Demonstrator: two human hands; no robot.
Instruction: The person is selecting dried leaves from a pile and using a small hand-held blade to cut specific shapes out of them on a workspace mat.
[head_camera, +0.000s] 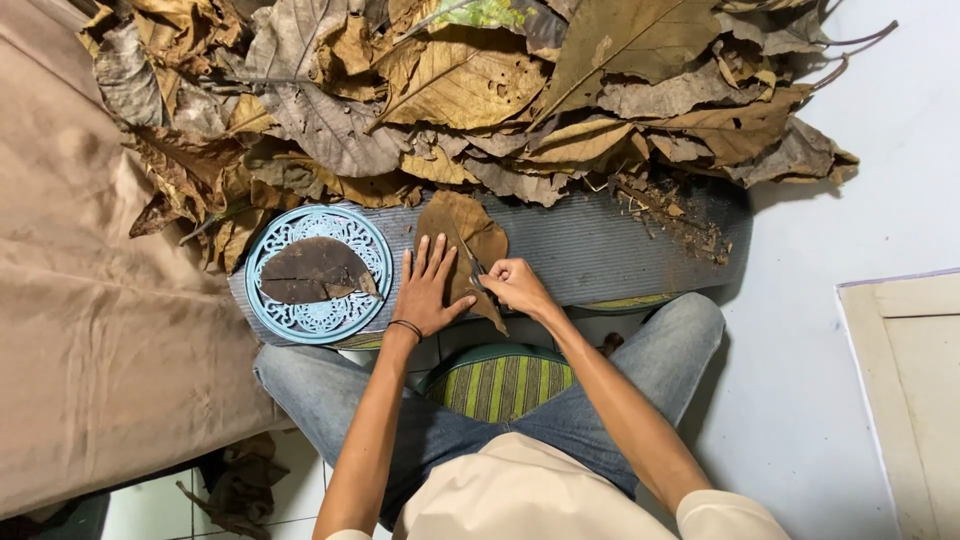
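Leaf pile (470, 90) beyond blue plate (318, 272)

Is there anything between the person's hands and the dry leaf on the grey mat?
No, nothing visible. The left hand lies flat on the dry leaf, and the right hand touches its edge with a thin tool, on the grey mat. The blue plate is off to one side.

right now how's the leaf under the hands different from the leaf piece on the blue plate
The leaf under the hands is light tan; the leaf piece is dark brown. The first lies on the grey mat, pinned by the left hand; the second rests untouched on the blue plate. Both are dry.
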